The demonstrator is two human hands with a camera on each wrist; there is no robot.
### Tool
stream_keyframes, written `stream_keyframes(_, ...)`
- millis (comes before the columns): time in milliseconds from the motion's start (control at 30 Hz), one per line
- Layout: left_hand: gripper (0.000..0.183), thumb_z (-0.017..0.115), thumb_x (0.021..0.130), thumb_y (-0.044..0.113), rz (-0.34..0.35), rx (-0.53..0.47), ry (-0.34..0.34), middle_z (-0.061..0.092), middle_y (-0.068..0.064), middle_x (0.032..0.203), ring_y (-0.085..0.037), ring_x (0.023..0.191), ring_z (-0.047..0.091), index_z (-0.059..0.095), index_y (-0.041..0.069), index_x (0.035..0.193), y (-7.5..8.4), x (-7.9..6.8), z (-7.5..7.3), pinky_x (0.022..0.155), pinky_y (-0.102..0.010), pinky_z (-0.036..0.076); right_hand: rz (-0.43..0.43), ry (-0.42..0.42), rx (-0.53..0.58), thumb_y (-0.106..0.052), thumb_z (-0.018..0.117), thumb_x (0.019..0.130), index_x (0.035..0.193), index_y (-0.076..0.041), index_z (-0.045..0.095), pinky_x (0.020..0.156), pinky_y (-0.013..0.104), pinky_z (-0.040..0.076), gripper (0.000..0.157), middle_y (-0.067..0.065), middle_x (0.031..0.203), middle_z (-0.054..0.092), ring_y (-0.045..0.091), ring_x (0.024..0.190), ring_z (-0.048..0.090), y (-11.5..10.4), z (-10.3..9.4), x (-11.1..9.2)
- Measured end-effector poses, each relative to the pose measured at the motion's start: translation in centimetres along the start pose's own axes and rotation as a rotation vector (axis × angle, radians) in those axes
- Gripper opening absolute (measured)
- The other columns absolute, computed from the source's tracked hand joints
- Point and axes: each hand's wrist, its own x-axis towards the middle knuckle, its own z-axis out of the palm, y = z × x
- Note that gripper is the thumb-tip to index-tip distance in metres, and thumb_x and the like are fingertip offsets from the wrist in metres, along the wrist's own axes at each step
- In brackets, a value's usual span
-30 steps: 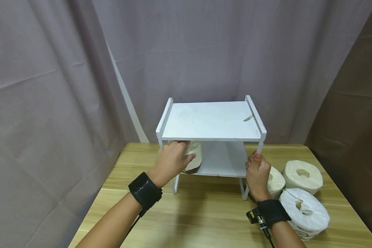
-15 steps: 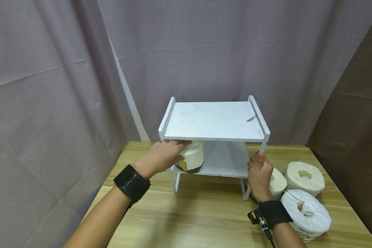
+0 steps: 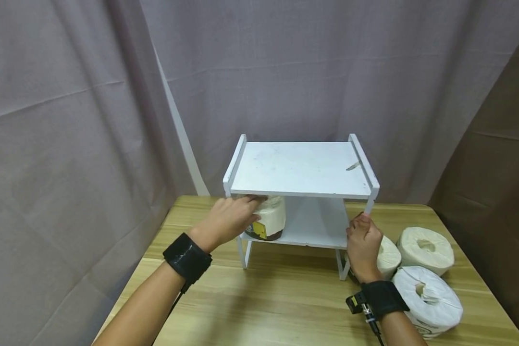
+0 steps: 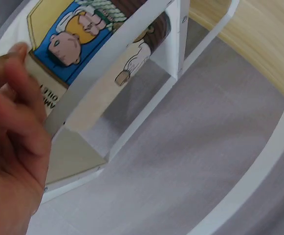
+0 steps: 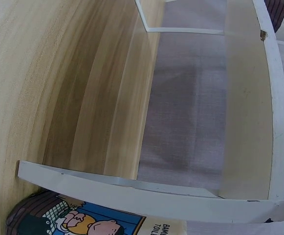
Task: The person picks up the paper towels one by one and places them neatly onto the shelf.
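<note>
A white two-tier shelf [image 3: 302, 168] stands on the wooden table. On the left of its lower tier [image 3: 315, 223] sits a wrapped toilet roll [image 3: 273, 216], upright, with a yellow and dark print towards the front. My left hand [image 3: 225, 218] holds this roll, its fingers over the top and the thumb at the front; some fingertips are hidden under the upper tier. In the left wrist view, fingers [image 4: 17, 107] lie against the printed wrapper beside the white side frame. My right hand [image 3: 363, 245] grips the shelf's front right post, its fingers curled round it.
To the right of the shelf stand three more wrapped rolls: one partly behind my right hand [image 3: 388, 257], a rear roll [image 3: 443, 257] and a front white roll [image 3: 441, 302]. Grey curtains [image 3: 285, 72] hang behind and beside the wooden table [image 3: 285, 307].
My left hand has moved left across the roll, and more of its front and yellow print now shows. The right hand stays on the post. The whole view has shifted slightly.
</note>
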Motion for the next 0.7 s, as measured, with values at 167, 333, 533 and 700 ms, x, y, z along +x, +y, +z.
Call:
stream_keyframes(167,0.051,0.06,0.096,0.034,-0.074,-0.029,0.047,0.062,-0.003,0.118,-0.012,0.061,0.051,0.048,0.016,0.143,0.6,0.1,0.6,0.043,-0.029,0.038,-0.014,-0.008,-0.001,-0.028,0.033,0.107,0.071,0.005,0.043,0.044,0.019,0.028,0.05,-0.002,0.056,0.038,0.005,0.046,0.036,0.0,0.0,0.2)
stream_keyframes(333,0.056,0.059,0.097,0.032,-0.147,-0.074,0.08,0.061,-0.006,0.122,-0.011,0.06,0.05,0.041,0.016,0.147,1.2,0.5,1.1,0.044,-0.026,0.038,-0.018,-0.015,-0.01,-0.028,0.031,0.107,0.07,0.004,0.043,0.043,0.02,0.027,0.05,-0.002,0.054,0.037,0.006,0.046,0.036,0.3,-0.1,0.4)
stream_keyframes(533,0.053,0.059,0.097,0.036,-0.183,-0.083,0.07,0.064,-0.003,0.106,-0.011,0.058,0.049,0.046,0.017,0.145,1.7,1.3,1.6,0.043,-0.025,0.037,-0.003,-0.018,0.019,-0.024,0.032,0.107,0.071,0.007,0.044,0.045,0.018,0.029,0.049,-0.001,0.056,0.04,0.006,0.047,0.039,0.7,-0.2,0.3)
stream_keyframes(700,0.048,0.06,0.096,0.038,-0.207,-0.104,0.086,0.062,0.0,0.093,-0.011,0.056,0.049,0.052,0.016,0.138,2.1,1.8,1.8,0.042,-0.025,0.036,-0.001,-0.004,0.001,-0.026,0.032,0.107,0.073,0.008,0.044,0.046,0.017,0.031,0.049,-0.001,0.056,0.039,0.004,0.048,0.038,0.7,-0.2,0.2)
